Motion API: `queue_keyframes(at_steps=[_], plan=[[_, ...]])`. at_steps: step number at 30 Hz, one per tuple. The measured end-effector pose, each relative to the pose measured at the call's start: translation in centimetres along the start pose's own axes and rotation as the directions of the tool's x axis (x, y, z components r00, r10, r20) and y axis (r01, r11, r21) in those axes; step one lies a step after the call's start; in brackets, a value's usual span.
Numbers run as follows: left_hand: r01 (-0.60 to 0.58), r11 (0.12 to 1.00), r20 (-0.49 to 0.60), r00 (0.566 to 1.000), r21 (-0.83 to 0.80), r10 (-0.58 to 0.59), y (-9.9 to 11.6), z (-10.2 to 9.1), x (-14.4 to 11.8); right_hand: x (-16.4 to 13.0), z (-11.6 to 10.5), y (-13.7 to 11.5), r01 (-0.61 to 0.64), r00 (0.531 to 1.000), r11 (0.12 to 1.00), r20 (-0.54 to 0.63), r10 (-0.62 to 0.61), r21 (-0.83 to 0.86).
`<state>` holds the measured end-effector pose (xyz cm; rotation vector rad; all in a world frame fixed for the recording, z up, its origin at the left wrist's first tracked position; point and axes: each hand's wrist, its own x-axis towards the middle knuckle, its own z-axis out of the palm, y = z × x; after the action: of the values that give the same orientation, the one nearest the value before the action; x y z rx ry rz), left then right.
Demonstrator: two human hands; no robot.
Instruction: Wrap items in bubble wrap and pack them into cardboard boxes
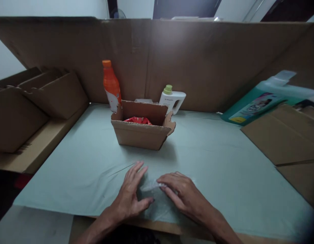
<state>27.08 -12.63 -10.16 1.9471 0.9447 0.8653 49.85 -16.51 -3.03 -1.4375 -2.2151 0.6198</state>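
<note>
Both hands flat on a clear plastic bag (157, 196) at the bench (223, 162) front edge: left hand (131, 196) spread open, right hand (182, 195) pinching the bag's top w/ fingertips. Open cardboard box (143, 130) sits just behind.

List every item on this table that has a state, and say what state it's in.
small cardboard box: flaps open, red packet inside
orange bottle: upright, capped
white bottle: upright, green cap on
teal jug: lying on its side
clear plastic bag: flat on the table
left hand: flat on bag
right hand: pinching bag
</note>
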Motion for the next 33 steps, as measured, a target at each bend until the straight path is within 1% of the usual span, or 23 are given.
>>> queue_keyframes(at_steps=[1, 3, 4, 5, 6, 7, 8, 10, 11, 12, 14, 16, 18, 21, 24, 26, 27, 29, 30, 31, 32, 33], plan=[[0.023, 0.999, 0.047, 0.999, -0.045, -0.021, 0.4, -0.4, 0.4, 0.5, -0.1, -1.0, 0.026, 0.998, 0.999, 0.048, -0.027, 0.021], [0.157, 0.979, 0.126, 0.982, -0.134, -0.14, 0.8, -1.7, 1.1, 1.5, -0.6, -1.7, 0.062, 0.993, 0.998, 0.101, -0.06, -0.014], [0.241, 0.956, 0.153, 0.964, -0.166, -0.216, 0.7, -2.5, 1.4, 2.0, -0.9, -1.5, 0.065, 0.994, 0.996, 0.096, -0.059, -0.066], [0.318, 0.931, 0.163, 0.943, -0.182, -0.29, 0.3, -3.4, 1.6, 2.5, -1.1, -0.8, 0.053, 0.997, 0.991, 0.066, -0.045, -0.125], [0.374, 0.909, 0.147, 0.925, -0.185, -0.351, -0.2, -4.2, 1.7, 2.9, -1.3, 0.1, 0.022, 1.0, 0.983, 0.005, -0.021, -0.181], [0.403, 0.898, 0.105, 0.915, -0.177, -0.39, -0.9, -4.9, 1.8, 3.2, -1.4, 1.2, -0.025, 0.997, 0.975, -0.082, 0.007, -0.222], [0.417, 0.896, 0.047, 0.909, -0.153, -0.415, -1.7, -5.6, 1.9, 3.5, -1.4, 2.4, -0.082, 0.983, 0.967, -0.182, 0.038, -0.242], [0.432, 0.898, -0.096, 0.893, -0.083, -0.439, -3.4, -6.7, 2.1, 3.8, -1.1, 4.6, -0.188, 0.929, 0.957, -0.356, 0.101, -0.22], [0.433, 0.9, -0.166, 0.885, -0.052, -0.435, -4.1, -7.3, 2.4, 4.0, -0.9, 5.5, -0.223, 0.904, 0.958, -0.406, 0.134, -0.179], [0.429, 0.903, -0.225, 0.877, -0.029, -0.424, -4.8, -7.8, 2.7, 4.1, -0.5, 6.3, -0.247, 0.888, 0.961, -0.426, 0.174, -0.123], [0.404, 0.915, -0.313, 0.867, -0.012, -0.387, -5.8, -8.7, 3.9, 4.5, 0.3, 7.2, -0.28, 0.877, 0.96, -0.405, 0.258, 0.007], [0.367, 0.93, -0.369, 0.863, -0.016, -0.347, -6.5, -9.2, 5.6, 5.3, 1.2, 7.8, -0.319, 0.863, 0.941, -0.376, 0.338, 0.113], [0.319, 0.948, -0.346, 0.887, -0.023, -0.307, -6.9, -9.1, 7.6, 6.6, 2.0, 8.2, -0.344, 0.855, 0.922, -0.348, 0.385, 0.176], [0.266, 0.963, -0.245, 0.932, -0.031, -0.266, -6.9, -7.8, 10.3, 8.9, 2.5, 9.3, -0.355, 0.841, 0.91, -0.354, 0.41, 0.213], [0.256, 0.966, -0.21, 0.944, -0.025, -0.255, -6.8, -6.2, 12.6, 10.9, 2.0, 11.1, -0.385, 0.796, 0.898, -0.417, 0.44, 0.213], [0.244, 0.969, -0.186, 0.952, -0.023, -0.244, -6.8, -5.7, 13.6, 11.5, 1.4, 12.4, -0.402, 0.776, 0.89, -0.436, 0.457, 0.217], [0.242, 0.97, -0.184, 0.953, -0.021, -0.241, -6.7, -5.7, 13.8, 11.4, 1.1, 12.9, -0.407, 0.772, 0.887, -0.436, 0.462, 0.219], [0.228, 0.973, -0.228, 0.949, 0.026, -0.216, -6.6, -6.0, 13.1, 10.1, 0.9, 13.0, -0.414, 0.764, 0.882, -0.441, 0.471, 0.225], [0.202, 0.976, -0.263, 0.949, 0.085, -0.174, -6.4, -6.3, 12.1, 9.1, 1.2, 12.6, -0.409, 0.76, 0.889, -0.461, 0.457, 0.206], [0.16, 0.972, -0.284, 0.953, 0.169, -0.108, -6.1, -6.5, 10.7, 7.8, 1.7, 11.8, -0.392, 0.764, 0.905, -0.49, 0.42, 0.164], [0.1, 0.957, -0.276, 0.961, 0.272, -0.022, -5.8, -6.6, 8.9, 6.4, 2.5, 10.6, -0.357, 0.78, 0.929, -0.515, 0.356, 0.1], [0.024, 0.928, -0.221, 0.973, 0.372, 0.063, -5.6, -6.5, 6.8, 5.1, 3.6, 9.1, -0.302, 0.812, 0.953, -0.521, 0.263, 0.011]])
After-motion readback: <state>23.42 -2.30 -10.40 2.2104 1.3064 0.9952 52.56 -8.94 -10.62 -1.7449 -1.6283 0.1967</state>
